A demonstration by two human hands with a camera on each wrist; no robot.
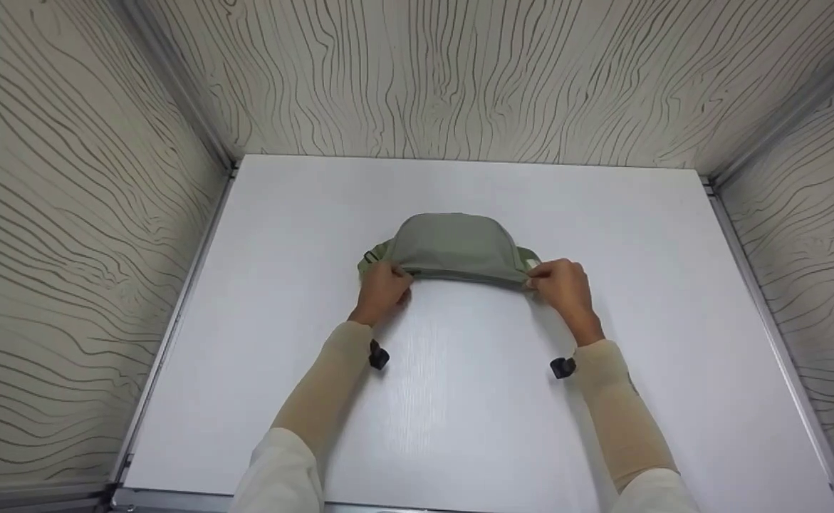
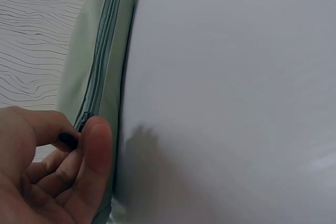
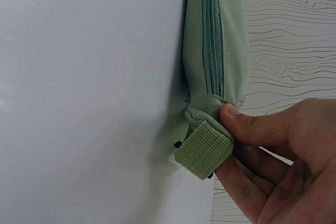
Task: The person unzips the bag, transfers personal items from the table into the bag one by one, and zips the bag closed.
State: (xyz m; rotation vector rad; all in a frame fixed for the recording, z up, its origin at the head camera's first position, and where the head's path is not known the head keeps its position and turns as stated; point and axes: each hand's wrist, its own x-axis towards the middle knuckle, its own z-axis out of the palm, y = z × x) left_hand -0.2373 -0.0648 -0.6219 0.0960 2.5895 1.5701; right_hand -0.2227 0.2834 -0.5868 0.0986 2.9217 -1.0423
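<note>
A sage-green waist bag [image 1: 452, 239] lies on the white table, its zipper edge toward me. At its left end, my left hand [image 1: 382, 288] pinches the dark zipper pull [image 2: 68, 140] between thumb and finger. The slider [image 2: 86, 115] sits right by those fingertips, and the zipper [image 2: 107, 30] runs away from it along the bag. My right hand [image 1: 565, 285] grips the bag's right end corner between thumb and fingers, beside a folded piece of green webbing [image 3: 205, 150]. Part of that corner is hidden by the fingers.
Green strap with a dark adjuster [image 1: 370, 256] sticks out at the bag's left end. The white tabletop [image 1: 459, 413] is bounded by wood-patterned panels [image 1: 445, 78] at the back and both sides. Each wrist carries a small black camera [image 1: 379, 355].
</note>
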